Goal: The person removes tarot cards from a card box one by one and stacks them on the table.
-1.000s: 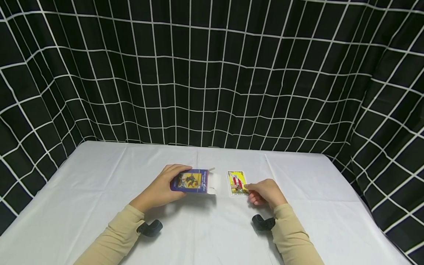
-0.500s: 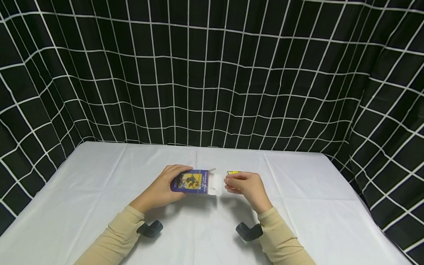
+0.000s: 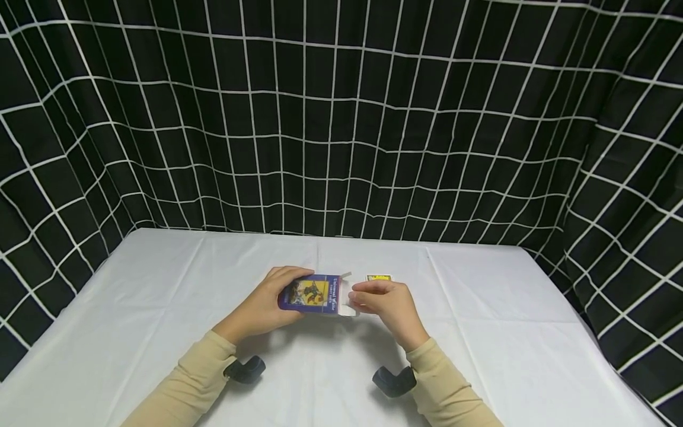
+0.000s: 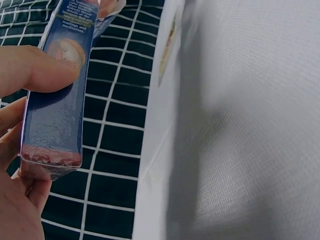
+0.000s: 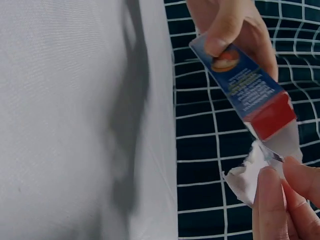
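My left hand (image 3: pixel 265 305) holds a blue tarot card box (image 3: pixel 308 293) on its side, thumb along one narrow side and fingers round the other. The box's end faces right with white flaps (image 5: pixel 247 175) folded out. At that end is my right hand (image 3: pixel 388 305), thumb and fingertips close together among the flaps. Whether they pinch a flap or something thin inside the opening, I cannot tell. A yellow tarot card (image 3: pixel 379 277) lies on the table beyond the right hand, mostly hidden by it.
A white cloth (image 3: pixel 176 284) with fold creases covers the table. Behind and at both sides hangs a black curtain with a white grid (image 3: pixel 341 118). Dark wrist-worn devices (image 3: pixel 245 370) sit at both cuffs.
My right hand has moved left from beside the yellow card to the box's end flaps and now covers most of the card. My left hand and the box have shifted only slightly.
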Tool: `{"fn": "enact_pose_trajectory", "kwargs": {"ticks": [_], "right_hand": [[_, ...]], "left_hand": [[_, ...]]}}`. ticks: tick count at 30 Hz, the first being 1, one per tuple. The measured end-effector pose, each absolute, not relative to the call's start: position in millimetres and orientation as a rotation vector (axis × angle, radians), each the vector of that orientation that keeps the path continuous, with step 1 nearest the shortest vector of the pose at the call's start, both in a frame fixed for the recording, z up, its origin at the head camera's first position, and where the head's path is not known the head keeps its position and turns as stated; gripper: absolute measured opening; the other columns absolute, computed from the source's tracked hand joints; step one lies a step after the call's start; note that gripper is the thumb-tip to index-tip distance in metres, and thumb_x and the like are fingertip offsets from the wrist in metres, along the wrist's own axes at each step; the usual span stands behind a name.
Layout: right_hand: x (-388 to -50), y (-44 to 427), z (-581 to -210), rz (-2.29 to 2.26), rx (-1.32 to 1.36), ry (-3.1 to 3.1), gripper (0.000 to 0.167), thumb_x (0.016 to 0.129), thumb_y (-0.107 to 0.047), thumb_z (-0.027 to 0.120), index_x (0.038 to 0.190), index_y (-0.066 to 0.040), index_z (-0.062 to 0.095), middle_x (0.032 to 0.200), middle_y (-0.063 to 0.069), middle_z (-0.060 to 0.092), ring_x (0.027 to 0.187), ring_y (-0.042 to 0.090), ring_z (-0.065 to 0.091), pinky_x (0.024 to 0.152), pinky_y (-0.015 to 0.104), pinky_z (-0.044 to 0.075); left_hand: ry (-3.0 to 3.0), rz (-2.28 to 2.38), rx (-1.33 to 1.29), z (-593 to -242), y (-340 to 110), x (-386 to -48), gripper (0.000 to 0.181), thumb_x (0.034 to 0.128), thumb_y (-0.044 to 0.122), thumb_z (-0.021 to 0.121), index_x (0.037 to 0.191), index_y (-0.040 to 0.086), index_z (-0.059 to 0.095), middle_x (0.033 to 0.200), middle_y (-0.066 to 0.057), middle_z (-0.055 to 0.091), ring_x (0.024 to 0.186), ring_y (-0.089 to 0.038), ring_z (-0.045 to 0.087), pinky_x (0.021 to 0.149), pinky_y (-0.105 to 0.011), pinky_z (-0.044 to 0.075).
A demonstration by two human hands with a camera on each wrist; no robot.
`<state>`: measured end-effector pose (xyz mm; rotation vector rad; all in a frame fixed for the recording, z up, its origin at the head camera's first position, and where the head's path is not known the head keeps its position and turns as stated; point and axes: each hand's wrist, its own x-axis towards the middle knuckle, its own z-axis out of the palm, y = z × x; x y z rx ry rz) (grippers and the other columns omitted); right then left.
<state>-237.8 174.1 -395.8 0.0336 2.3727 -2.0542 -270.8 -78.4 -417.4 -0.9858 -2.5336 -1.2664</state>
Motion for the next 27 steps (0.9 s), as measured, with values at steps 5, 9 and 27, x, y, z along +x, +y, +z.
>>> {"fn": "enact_pose_trajectory", "kwargs": {"ticks": [5, 9, 27], "right_hand": [[-237.6, 171.1, -398.6, -2.030, 0.043, 2.406, 0.029, 0.082, -0.010, 0.078, 0.106, 0.006, 0.073, 0.096, 0.011, 0.076, 0.080, 0.007, 0.071, 0.078, 0.026, 0.060], [-237.4, 168.6, -400.5, -2.021, 0.050, 2.422, 0.029, 0.082, -0.012, 0.079, 0.105, 0.005, 0.074, 0.097, 0.012, 0.077, 0.079, 0.008, 0.072, 0.077, 0.026, 0.060], [-239.4, 165.7, -404.3, -2.010, 0.051, 2.470, 0.026, 0.080, -0.007, 0.078, 0.101, 0.008, 0.073, 0.091, 0.014, 0.076, 0.075, 0.007, 0.069, 0.073, 0.027, 0.061]], "left_hand": [[-2.535, -1.278, -0.978, -418.0, -77.6, -269.8, 0.072, 0.0718, 0.007, 0.082, 0.138, 0.013, 0.056, 0.138, -0.008, 0.057, 0.127, -0.027, 0.047, 0.108, -0.052, 0.040], [-2.535, -1.286, -0.984, -418.1, -76.8, -269.3, 0.072, 0.0718, 0.007, 0.082, 0.138, 0.014, 0.056, 0.138, -0.009, 0.057, 0.127, -0.027, 0.047, 0.108, -0.051, 0.040], [-2.529, -1.291, -1.007, -418.3, -75.1, -267.5, 0.072, 0.0707, 0.006, 0.081, 0.138, 0.014, 0.056, 0.139, -0.008, 0.056, 0.126, -0.027, 0.047, 0.107, -0.049, 0.041]]}}
